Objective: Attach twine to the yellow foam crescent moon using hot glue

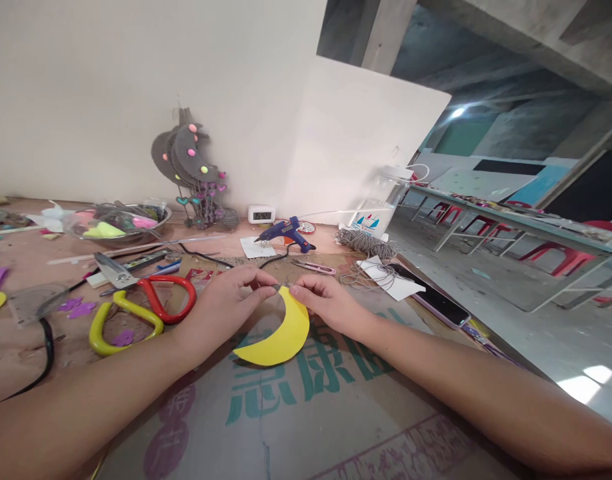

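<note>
A yellow foam crescent (281,337) lies on a sheet of printed cardboard (306,407) in front of me. My left hand (226,300) and my right hand (326,303) meet at its upper tip. Both pinch there, fingers closed on the tip and on a thin grey strand (277,287) between them. Whether the strand is joined to the crescent I cannot tell.
Red and yellow scissors (141,303) lie left of my hands. Behind are a blue glue gun (286,235), pink snips (313,267), a coil of grey string (363,243), a phone (439,303), a metal bowl of scraps (119,223) and a grey moon ornament (191,160).
</note>
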### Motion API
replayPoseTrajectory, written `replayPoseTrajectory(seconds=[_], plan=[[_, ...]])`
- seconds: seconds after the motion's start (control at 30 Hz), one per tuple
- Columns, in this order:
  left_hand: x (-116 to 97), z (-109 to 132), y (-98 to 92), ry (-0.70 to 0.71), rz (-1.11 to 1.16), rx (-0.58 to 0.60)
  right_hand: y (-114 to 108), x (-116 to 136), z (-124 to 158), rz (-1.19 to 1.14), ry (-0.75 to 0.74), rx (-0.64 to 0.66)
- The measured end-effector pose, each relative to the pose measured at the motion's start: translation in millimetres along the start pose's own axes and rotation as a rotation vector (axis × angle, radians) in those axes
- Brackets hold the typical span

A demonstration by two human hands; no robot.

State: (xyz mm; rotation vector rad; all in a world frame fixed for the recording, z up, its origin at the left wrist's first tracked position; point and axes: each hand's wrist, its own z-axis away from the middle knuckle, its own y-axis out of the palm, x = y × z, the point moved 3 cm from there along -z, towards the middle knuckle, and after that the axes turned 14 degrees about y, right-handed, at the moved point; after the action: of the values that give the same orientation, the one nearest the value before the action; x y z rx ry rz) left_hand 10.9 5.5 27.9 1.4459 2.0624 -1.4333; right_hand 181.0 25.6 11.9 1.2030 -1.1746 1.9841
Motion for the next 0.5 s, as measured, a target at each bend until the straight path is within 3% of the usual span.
replayPoseTrajectory(seconds=[0.5], plan=[[1.7,0.2,0.2,0.014,0.008,-0.022,-0.1,-2.0,0.2,-0.029,-0.015,0.006]])
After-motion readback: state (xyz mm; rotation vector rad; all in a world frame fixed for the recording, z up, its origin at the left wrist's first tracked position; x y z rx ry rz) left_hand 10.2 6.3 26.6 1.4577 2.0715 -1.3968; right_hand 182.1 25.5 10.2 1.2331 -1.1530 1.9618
